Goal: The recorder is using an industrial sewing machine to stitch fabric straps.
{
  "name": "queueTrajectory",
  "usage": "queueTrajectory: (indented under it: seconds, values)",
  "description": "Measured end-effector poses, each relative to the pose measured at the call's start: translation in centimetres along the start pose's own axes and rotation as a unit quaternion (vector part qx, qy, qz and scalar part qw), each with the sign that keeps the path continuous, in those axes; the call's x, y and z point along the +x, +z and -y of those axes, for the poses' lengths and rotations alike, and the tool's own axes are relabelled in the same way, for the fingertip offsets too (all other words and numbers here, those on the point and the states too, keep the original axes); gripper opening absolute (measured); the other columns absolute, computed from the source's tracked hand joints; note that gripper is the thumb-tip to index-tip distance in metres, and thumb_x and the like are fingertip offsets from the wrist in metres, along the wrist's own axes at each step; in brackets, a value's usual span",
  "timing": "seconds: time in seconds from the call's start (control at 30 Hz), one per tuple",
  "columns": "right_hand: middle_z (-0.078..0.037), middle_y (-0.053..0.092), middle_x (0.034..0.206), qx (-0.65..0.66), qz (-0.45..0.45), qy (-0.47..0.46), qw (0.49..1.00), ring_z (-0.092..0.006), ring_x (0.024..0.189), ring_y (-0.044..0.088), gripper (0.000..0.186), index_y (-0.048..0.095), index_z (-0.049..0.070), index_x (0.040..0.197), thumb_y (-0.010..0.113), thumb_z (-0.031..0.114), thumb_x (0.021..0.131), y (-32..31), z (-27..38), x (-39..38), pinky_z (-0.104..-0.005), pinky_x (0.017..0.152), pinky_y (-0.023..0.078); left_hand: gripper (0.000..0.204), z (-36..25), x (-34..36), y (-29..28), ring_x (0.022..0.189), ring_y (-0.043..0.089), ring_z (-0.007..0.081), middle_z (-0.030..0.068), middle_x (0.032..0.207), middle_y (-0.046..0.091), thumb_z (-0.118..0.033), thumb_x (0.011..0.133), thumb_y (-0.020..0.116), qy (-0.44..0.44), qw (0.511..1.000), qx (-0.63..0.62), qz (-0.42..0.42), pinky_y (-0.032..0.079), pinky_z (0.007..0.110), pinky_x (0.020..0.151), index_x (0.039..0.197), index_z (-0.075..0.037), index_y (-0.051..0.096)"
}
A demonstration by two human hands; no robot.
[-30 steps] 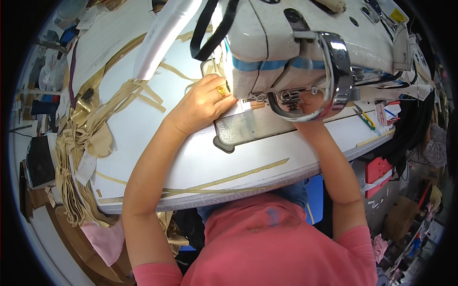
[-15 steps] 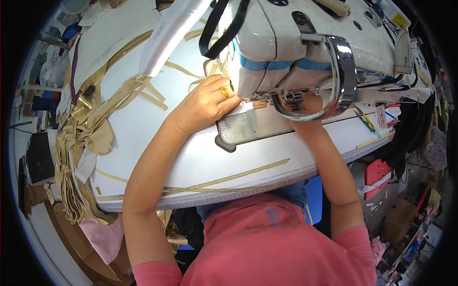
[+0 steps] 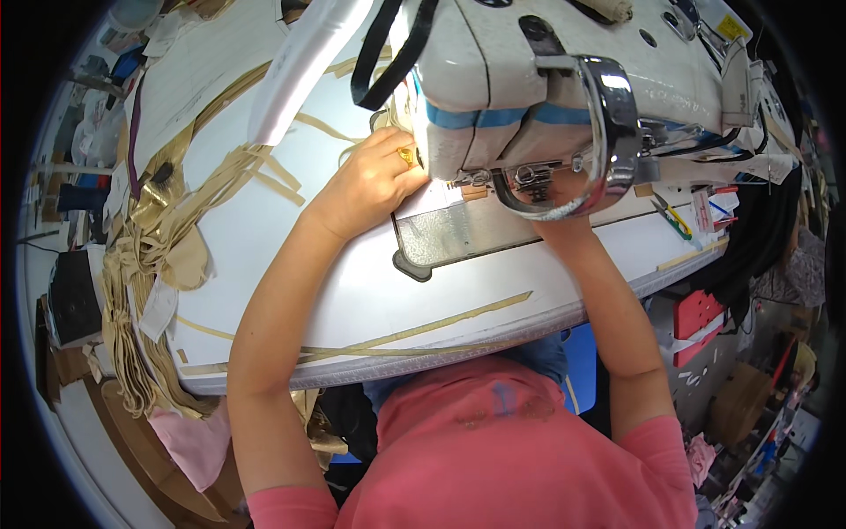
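Note:
A white sewing machine (image 3: 463, 97) with a blue stripe fills the upper middle. My left hand (image 3: 370, 181), a gold ring on one finger, is at the left of its needle area. Its fingers are bent and pressed together, tips partly behind the machine head; what they pinch is hidden. Tan fabric strips (image 3: 404, 110) run just beyond that hand. My right hand (image 3: 568, 189) is under the machine's right side, behind a chrome loop (image 3: 621, 132), so its fingers are mostly hidden. Between the hands lies the metal machine plate (image 3: 449, 234).
Tan strips (image 3: 207, 194) lie heaped at the left, hanging over the table edge. Loose narrow strips (image 3: 432, 324) lie along the front of the white tabletop (image 3: 352, 300). Yellow-green thread snips (image 3: 674, 220) rest at the right. A white tube-shaped lamp (image 3: 304, 75) hangs at upper left.
The view has shifted slightly, so the machine and left hand appear a little further left. Both hands keep nearly the same places at the machine.

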State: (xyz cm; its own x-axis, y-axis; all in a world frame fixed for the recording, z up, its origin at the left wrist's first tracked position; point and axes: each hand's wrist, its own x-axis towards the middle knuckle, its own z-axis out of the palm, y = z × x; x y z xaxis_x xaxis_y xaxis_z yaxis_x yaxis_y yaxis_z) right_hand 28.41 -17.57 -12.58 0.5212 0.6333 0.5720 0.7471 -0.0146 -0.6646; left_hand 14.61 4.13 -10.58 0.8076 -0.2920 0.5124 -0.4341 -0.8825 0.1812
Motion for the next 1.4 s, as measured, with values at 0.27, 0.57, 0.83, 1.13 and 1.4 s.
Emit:
queueTrajectory:
  seconds: [0.27, 0.57, 0.83, 1.13, 1.4]
  values:
    - [-0.011, 0.055, 0.057, 0.033, 0.002, 0.0, 0.999, -0.0283, 0.057, 0.051, 0.008, 0.061, 0.004, 0.062, 0.061, 0.003, 0.07, -0.1, -0.3, 0.1, -0.0354, 0.057, 0.039, 0.015, 0.0, 0.4, 0.3, 0.087, 0.059, 0.0287, 0.0108, 0.077, 0.06, -0.009, 0.07, 0.067, -0.004, 0.999, -0.022, -0.036, 0.048, 0.039, 0.081, 0.084, -0.006, 0.068]
    - [-0.006, 0.064, 0.085, -0.071, 0.116, 0.007, 0.991, -0.0173, 0.08, 0.063, 0.013, 0.062, 0.001, 0.089, 0.068, 0.002, 0.078, -0.1, -1.4, -0.8, -0.0315, 0.072, 0.049, 0.009, 0.4, -0.2, -0.3, 0.086, 0.062, 0.0207, 0.0048, 0.085, 0.064, -0.013, 0.072, 0.065, 0.004, 0.995, 0.068, -0.069, 0.048, 0.034, 0.072, 0.079, -0.009, 0.064]
    - [-0.003, 0.062, 0.076, 0.049, 0.079, 0.039, 0.995, -0.0092, 0.064, 0.058, 0.012, 0.06, 0.001, 0.093, 0.065, 0.01, 0.087, -0.4, -2.2, -1.7, -0.0229, 0.055, 0.045, 0.026, 1.2, -0.5, -0.2, 0.1, 0.058, 0.0311, 0.0115, 0.108, 0.061, 0.0, 0.076, 0.055, -0.182, 0.971, 0.054, -0.144, 0.048, 0.04, 0.085, 0.1, -0.008, 0.063]
    - [-0.001, 0.06, 0.07, 0.071, 0.058, 0.085, 0.992, -0.0068, 0.058, 0.052, 0.01, 0.062, 0.0, 0.087, 0.063, 0.009, 0.088, -0.1, -2.2, -1.5, -0.0222, 0.051, 0.041, 0.011, 4.8, -11.9, -12.9, 0.084, 0.064, 0.0271, 0.0106, 0.094, 0.066, -0.008, 0.083, 0.063, -0.412, 0.898, 0.124, -0.091, 0.051, 0.034, 0.072, 0.092, -0.002, 0.067]
    - [0.0, 0.062, 0.076, 0.14, 0.056, 0.145, 0.978, -0.006, 0.058, 0.051, 0.007, 0.063, 0.0, 0.09, 0.064, 0.007, 0.088, 0.6, -0.3, -1.1, -0.0213, 0.052, 0.041, 0.016, 7.5, -19.2, -18.2, 0.083, 0.064, 0.0251, 0.0116, 0.09, 0.066, -0.007, 0.078, 0.066, -0.494, 0.856, 0.139, -0.06, 0.051, 0.033, 0.073, 0.093, -0.003, 0.069]
